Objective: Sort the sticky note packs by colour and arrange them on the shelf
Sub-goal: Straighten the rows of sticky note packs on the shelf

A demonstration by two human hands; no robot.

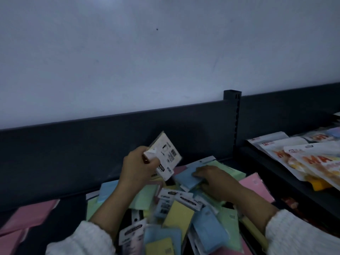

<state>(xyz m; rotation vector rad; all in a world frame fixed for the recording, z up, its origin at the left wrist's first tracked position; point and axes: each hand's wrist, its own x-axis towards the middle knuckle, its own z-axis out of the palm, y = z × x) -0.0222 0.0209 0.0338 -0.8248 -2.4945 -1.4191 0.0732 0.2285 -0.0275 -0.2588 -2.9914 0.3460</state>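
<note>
dim light fell on a pale wall (147, 52) above a dark shelf (110, 129), and across the shelf lay a loose heap of sticky note packs (176, 208) in pink, green, blue and yellow, many overlapping and some turned face down. at the left edge a few pink packs (27, 218) lay apart from the heap, which may have been the start of a colour group. on the next bay to the right lay orange-printed bags (303, 161), no part of your job. your left hand (138, 166) had its fingers closed on one raised pack (163, 157), held tilted with its white printed back toward you, thumb on the lower corner; its colour could not be told from that side. your right hand (211, 181) lay flat and spread on a blue pack (187, 177) near the top of the heap, fingers touching it but not clearly curled around it, so i cannot tell whether you had it gripped. these packs looked light and thin, fairly stiff from the paper block inside, and the glossy wrap probably made them slippery against each other. you would likely do best pinching each by an edge or by its header card, thumb on one face and fingers on the other, since a flat press would only slide the pile.
</note>
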